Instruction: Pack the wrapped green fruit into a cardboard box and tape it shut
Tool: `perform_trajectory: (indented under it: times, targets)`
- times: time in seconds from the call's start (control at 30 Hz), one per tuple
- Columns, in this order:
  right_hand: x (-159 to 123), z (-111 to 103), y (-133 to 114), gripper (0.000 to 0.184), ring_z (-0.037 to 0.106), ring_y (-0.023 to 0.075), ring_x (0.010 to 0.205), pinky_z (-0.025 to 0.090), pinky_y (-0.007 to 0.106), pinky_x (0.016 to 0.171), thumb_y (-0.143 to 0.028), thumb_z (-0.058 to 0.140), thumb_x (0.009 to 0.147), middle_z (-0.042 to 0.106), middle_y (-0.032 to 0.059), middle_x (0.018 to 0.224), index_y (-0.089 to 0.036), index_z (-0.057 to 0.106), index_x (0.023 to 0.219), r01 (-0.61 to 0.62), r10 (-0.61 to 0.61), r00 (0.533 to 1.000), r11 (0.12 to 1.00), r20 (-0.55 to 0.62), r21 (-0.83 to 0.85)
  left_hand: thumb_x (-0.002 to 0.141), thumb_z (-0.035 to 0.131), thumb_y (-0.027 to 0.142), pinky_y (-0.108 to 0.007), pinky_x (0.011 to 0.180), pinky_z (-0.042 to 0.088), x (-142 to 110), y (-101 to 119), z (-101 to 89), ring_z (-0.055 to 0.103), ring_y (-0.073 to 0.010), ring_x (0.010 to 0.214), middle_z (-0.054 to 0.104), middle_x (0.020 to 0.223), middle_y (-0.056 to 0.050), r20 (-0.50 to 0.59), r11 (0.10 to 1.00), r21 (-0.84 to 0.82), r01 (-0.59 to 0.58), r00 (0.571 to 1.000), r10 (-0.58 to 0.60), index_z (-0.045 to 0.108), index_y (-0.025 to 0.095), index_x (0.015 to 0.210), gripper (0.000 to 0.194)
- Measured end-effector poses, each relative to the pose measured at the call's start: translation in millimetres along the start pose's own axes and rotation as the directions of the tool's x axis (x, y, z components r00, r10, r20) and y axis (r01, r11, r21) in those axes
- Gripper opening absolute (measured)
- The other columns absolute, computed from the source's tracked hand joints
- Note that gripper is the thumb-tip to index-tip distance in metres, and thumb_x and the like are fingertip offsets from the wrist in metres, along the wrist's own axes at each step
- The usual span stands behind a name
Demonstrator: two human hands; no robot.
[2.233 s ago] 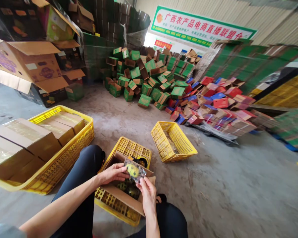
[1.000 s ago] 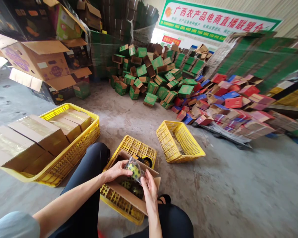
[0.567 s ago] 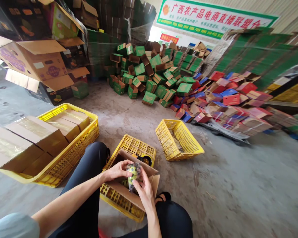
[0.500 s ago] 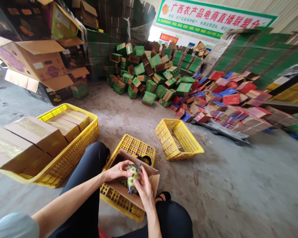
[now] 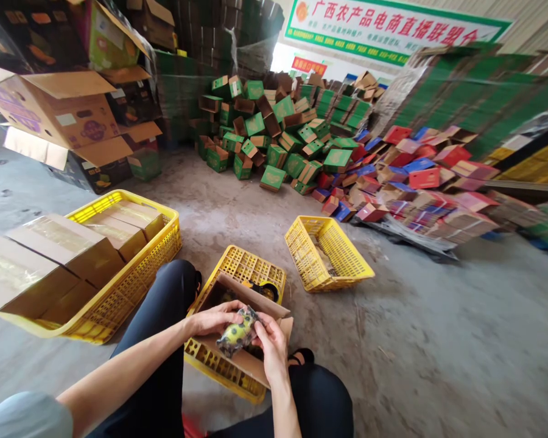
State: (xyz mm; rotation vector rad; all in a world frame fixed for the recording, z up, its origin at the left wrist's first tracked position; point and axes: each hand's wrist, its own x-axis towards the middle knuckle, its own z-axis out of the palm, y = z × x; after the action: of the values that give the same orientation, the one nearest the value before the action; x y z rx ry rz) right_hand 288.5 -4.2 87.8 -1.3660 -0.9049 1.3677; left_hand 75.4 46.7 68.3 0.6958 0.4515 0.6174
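Observation:
Both my hands hold a bagged yellow-green fruit (image 5: 235,333) in a clear plastic bag with dark spots. My left hand (image 5: 217,319) has its fingers closed on the bag's upper left side, and my right hand (image 5: 273,342) pinches its upper right end. The fruit lies tilted, its lower end toward the left. Directly below is an open cardboard box (image 5: 251,365), its inside partly hidden by my hands. That box stands on an upturned yellow crate (image 5: 251,266). Behind the box, on the same crate, rests a black and yellow tape dispenser (image 5: 269,291).
A large yellow crate (image 5: 119,292) holding taped cartons (image 5: 68,243) stands at left. Beyond my hands sits a smaller yellow crate (image 5: 347,258). Farther back are piles of green boxes (image 5: 274,176) and red and blue boxes (image 5: 424,178). Opened cartons (image 5: 68,109) are stacked back left.
The fruit was turned between my hands, from lying across to upright, and now tilts down to the left. My right hand has shifted to its upper end. The view swung slightly.

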Motion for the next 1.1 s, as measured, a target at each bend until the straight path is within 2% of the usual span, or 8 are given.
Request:
perform_trajectory:
  times: [0.1, 0.2, 0.33, 0.5, 0.7, 0.93, 1.0, 1.1]
  targets:
    - [0, -1, -3, 0.049, 0.072, 0.0208, 0.076, 0.057, 0.026, 0.057, -0.059, 0.092, 0.068, 0.079, 0.0047, 0.09, -0.023, 0.079, 0.098, 0.041, -0.035, 0.994, 0.997, -0.1, 0.061, 0.085, 0.088, 0.042, -0.036, 0.094, 0.055, 0, 4, 0.3, 0.07, -0.0243, 0.111, 0.069, 0.125, -0.011, 0.003, 1.0, 0.028, 0.008, 1.0, -0.008, 0.065, 0.021, 0.13, 0.055]
    - [-1, -3, -7, 0.046, 0.073, 0.0193, 0.079, 0.06, 0.027, 0.064, -0.054, 0.094, 0.066, 0.078, 0.0026, 0.092, -0.024, 0.077, 0.097, 0.081, -0.054, 0.984, 0.984, -0.17, 0.158, 0.079, 0.093, 0.042, -0.035, 0.087, 0.057, 1, 8, -0.5, 0.074, -0.0254, 0.104, 0.07, 0.125, -0.011, 0.001, 0.995, 0.083, 0.051, 0.999, -0.051, 0.063, 0.024, 0.138, 0.069]
    - [1, -4, -8, 0.045, 0.074, 0.021, 0.085, 0.061, 0.03, 0.071, -0.052, 0.094, 0.068, 0.079, 0.0029, 0.094, -0.025, 0.076, 0.099, 0.101, -0.072, 0.983, 0.981, -0.171, 0.168, 0.08, 0.092, 0.046, -0.033, 0.083, 0.056, 2, 8, -2.0, 0.075, -0.0227, 0.094, 0.073, 0.118, -0.012, -0.054, 0.991, 0.129, -0.015, 0.998, 0.022, 0.064, 0.023, 0.14, 0.071]
    - [3, -3, -5, 0.056, 0.076, 0.0296, 0.099, 0.062, 0.038, 0.08, -0.063, 0.085, 0.075, 0.081, 0.0099, 0.113, -0.024, 0.077, 0.115, 0.088, -0.079, 0.988, 0.994, -0.13, 0.065, 0.08, 0.091, 0.049, -0.029, 0.08, 0.054, 1, 6, -5.5, 0.072, -0.0232, 0.1, 0.075, 0.119, -0.011, -0.106, 0.977, 0.205, -0.052, 0.992, 0.075, 0.07, 0.022, 0.135, 0.065]
    - [3, -8, -3, 0.051, 0.077, 0.0299, 0.092, 0.062, 0.038, 0.078, -0.062, 0.088, 0.071, 0.083, 0.0083, 0.1, -0.022, 0.081, 0.103, 0.057, -0.051, 0.991, 0.997, -0.126, 0.042, 0.081, 0.091, 0.047, -0.026, 0.077, 0.055, 2, 4, -6.3, 0.07, -0.0209, 0.099, 0.073, 0.122, -0.011, -0.1, 0.98, 0.191, -0.054, 0.992, 0.074, 0.07, 0.021, 0.136, 0.065]
    - [3, -8, 0, 0.049, 0.076, 0.0291, 0.089, 0.061, 0.041, 0.086, -0.062, 0.086, 0.073, 0.082, 0.0078, 0.097, -0.021, 0.079, 0.098, 0.118, -0.117, 0.98, 0.993, -0.161, -0.006, 0.077, 0.093, 0.051, -0.036, 0.094, 0.058, 4, 6, -7.1, 0.073, -0.0253, 0.11, 0.069, 0.136, -0.013, -0.21, 0.991, 0.136, 0.004, 0.977, 0.025, 0.057, 0.026, 0.148, 0.084]
    - [2, -7, -1, 0.05, 0.077, 0.0301, 0.092, 0.061, 0.042, 0.088, -0.063, 0.085, 0.074, 0.082, 0.0089, 0.099, -0.02, 0.079, 0.099, 0.132, -0.136, 0.974, 0.991, -0.183, -0.037, 0.076, 0.091, 0.059, -0.036, 0.093, 0.059, 4, 4, -9.8, 0.075, -0.0275, 0.109, 0.072, 0.131, -0.015, -0.247, 0.986, 0.153, 0.065, 0.969, -0.026, 0.062, 0.021, 0.141, 0.08]
    - [0, -6, -5, 0.048, 0.076, 0.0316, 0.098, 0.06, 0.043, 0.094, -0.062, 0.084, 0.076, 0.082, 0.0095, 0.099, -0.021, 0.079, 0.099, 0.163, -0.177, 0.962, 0.983, -0.208, -0.082, 0.075, 0.082, 0.076, -0.035, 0.084, 0.06, 6, 1, -13.9, 0.077, -0.0312, 0.1, 0.078, 0.109, -0.018, -0.368, 0.969, 0.179, 0.171, 0.925, -0.095, 0.074, 0.011, 0.111, 0.074]
